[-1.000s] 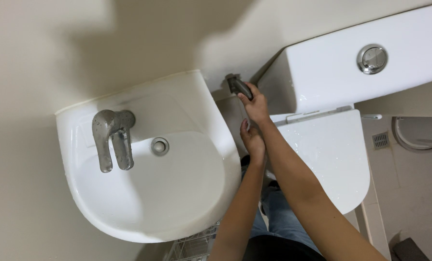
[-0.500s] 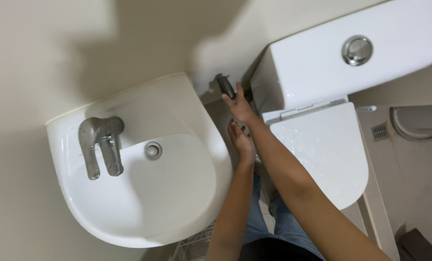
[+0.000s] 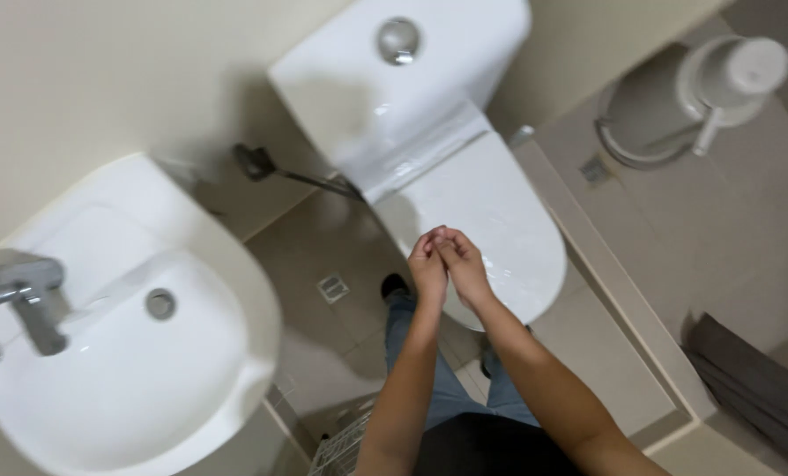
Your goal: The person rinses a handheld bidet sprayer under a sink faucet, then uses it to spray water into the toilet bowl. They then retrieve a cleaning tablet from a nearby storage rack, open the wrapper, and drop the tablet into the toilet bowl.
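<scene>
Both hands have come off the bidet sprayer point(image 3: 255, 161); left hand point(image 3: 428, 269) and right hand point(image 3: 465, 267) now press together, empty, over the closed toilet lid point(image 3: 482, 211), washbasin point(image 3: 121, 353) alongside.

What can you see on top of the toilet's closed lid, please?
The closed lid carries nothing; both hands, left hand and right hand, hover pressed together above its front edge, hiding that part.

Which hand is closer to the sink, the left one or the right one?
Left. The left hand is on the sink's side, across a strip of floor from its rim. The right hand presses against the left one's far side, over the closed toilet lid.
</scene>
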